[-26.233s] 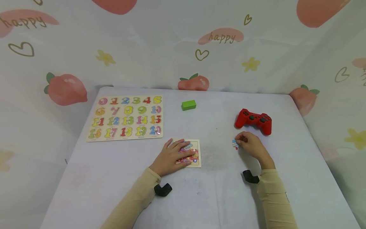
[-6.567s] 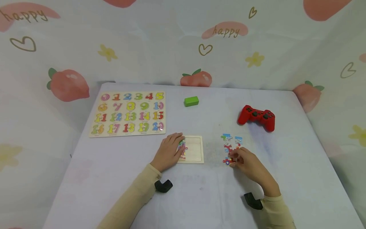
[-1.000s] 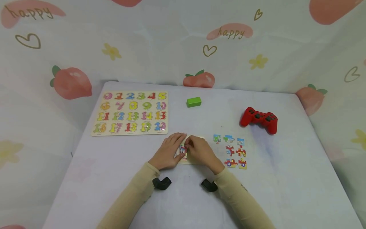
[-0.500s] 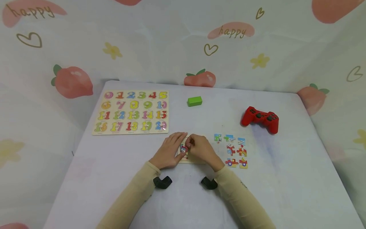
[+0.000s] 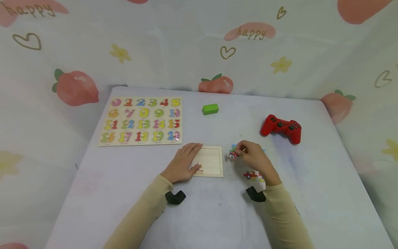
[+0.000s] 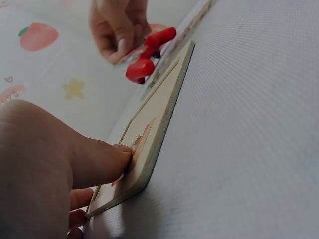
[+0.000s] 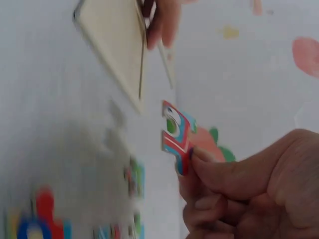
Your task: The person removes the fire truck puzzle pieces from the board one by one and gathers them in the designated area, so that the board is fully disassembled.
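Note:
My left hand (image 5: 181, 164) lies over the left edge of a small wooden puzzle tray (image 5: 220, 162), fingers fairly straight. Its thumb touches a puzzle piece (image 5: 199, 168) in the tray's lower left corner; the hand hides the rest of that side. Right of the tray, my right hand (image 5: 256, 157) pinches a red, blue and white jigsaw piece (image 7: 175, 124) between thumb and fingers, held above the table. Loose pieces lie under and around this hand, among them one with a red vehicle part (image 5: 249, 174). The hand covers some of them.
A number puzzle board (image 5: 141, 121) lies at the back left of the white table. A green block (image 5: 210, 109) sits at the back middle. Beyond my right hand is a red game controller (image 5: 281, 128). A patterned cloth (image 5: 174, 45) hangs behind the table.
My right hand has moved right from the tray, lifting away a puzzle piece that was at its left side. More of the bare tray floor shows. My left hand has stayed in place.

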A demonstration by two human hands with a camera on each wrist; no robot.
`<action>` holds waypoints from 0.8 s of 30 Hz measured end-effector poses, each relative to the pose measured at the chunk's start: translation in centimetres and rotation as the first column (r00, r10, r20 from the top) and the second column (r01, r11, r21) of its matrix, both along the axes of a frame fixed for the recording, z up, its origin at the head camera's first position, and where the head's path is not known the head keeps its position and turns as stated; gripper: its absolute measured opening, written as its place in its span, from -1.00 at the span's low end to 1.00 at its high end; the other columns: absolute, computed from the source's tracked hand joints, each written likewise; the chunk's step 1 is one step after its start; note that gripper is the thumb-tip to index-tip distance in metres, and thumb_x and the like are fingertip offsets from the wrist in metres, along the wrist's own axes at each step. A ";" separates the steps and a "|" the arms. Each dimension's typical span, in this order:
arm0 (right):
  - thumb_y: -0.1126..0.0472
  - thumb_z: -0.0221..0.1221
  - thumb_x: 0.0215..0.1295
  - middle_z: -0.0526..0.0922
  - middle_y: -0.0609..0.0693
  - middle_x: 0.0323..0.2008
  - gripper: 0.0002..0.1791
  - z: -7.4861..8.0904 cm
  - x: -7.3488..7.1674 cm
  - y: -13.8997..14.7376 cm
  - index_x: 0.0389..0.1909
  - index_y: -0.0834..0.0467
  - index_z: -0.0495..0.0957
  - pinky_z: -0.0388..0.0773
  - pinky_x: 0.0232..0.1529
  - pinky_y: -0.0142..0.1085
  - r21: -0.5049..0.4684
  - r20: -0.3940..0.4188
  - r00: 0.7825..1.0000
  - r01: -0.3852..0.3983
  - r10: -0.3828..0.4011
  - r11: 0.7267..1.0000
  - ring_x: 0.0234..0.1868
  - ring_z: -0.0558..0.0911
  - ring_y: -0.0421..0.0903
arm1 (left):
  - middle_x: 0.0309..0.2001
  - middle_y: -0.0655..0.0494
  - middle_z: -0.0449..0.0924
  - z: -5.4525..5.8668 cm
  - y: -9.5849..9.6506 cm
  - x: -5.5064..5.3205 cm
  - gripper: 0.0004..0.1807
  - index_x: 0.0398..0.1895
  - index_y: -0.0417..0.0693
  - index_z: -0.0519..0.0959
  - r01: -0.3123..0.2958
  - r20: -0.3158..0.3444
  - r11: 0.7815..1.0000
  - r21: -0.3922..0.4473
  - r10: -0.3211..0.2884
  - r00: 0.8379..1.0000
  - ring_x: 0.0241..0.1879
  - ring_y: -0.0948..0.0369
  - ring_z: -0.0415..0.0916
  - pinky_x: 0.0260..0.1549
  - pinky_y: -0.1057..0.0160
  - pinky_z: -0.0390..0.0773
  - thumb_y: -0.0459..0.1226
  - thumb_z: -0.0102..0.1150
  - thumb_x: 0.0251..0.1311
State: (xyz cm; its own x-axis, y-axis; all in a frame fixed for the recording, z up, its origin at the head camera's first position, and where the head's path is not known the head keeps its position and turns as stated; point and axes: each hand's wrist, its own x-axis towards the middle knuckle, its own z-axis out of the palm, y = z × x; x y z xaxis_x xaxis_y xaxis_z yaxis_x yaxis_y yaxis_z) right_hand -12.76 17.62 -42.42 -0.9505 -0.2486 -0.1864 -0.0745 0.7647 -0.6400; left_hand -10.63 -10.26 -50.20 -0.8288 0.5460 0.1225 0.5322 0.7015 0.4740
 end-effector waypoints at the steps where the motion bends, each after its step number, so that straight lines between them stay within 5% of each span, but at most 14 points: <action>1: 0.30 0.15 0.32 0.59 0.06 -0.44 -0.95 0.1 0.1 0.8 -0.30 0.22 0.52 0.40 -0.48 -0.29 0.009 0.004 1.000 -0.008 0.008 1.000 -0.51 0.44 -0.13 | 0.40 0.02 0.14 0.0 0.0 0.0 -0.23 0.50 -0.03 0.02 -0.002 0.005 1.000 -0.004 0.002 1.000 0.41 0.09 0.02 0.29 0.00 0.19 -0.05 -0.02 0.26; 8: 0.27 0.17 0.32 0.61 0.04 -0.39 -0.94 -1.2 0.1 2.6 -0.30 0.20 0.53 0.42 -0.45 -0.30 0.020 0.061 0.997 -0.045 0.044 0.999 -0.46 0.45 -0.12 | 0.40 0.01 0.16 0.3 0.0 0.1 -0.22 0.49 -0.06 0.04 -0.003 0.003 1.000 0.012 0.003 1.000 0.40 0.08 0.04 0.29 -0.01 0.20 -0.06 0.02 0.24; 17: 0.29 0.21 0.27 0.61 0.04 -0.30 -0.92 -2.0 0.3 2.3 -0.25 0.20 0.56 0.50 -0.31 -0.23 0.106 0.003 0.998 -0.057 0.057 0.993 -0.31 0.52 -0.06 | 0.40 0.01 0.16 0.2 0.1 0.1 -0.23 0.49 -0.06 0.05 -0.004 0.008 1.000 0.013 0.004 1.000 0.40 0.08 0.04 0.29 0.01 0.20 -0.06 0.01 0.24; 24: 0.18 0.34 0.15 0.50 0.01 -0.28 -0.69 -1.9 1.1 2.7 -0.11 0.17 0.55 0.48 -0.24 -0.22 0.159 -0.014 0.991 -0.132 0.136 0.978 -0.28 0.48 -0.09 | 0.41 0.04 0.14 0.1 0.0 0.1 -0.21 0.50 -0.01 0.02 -0.012 0.019 1.000 -0.005 0.012 1.000 0.41 0.10 0.01 0.31 0.03 0.18 -0.04 0.00 0.24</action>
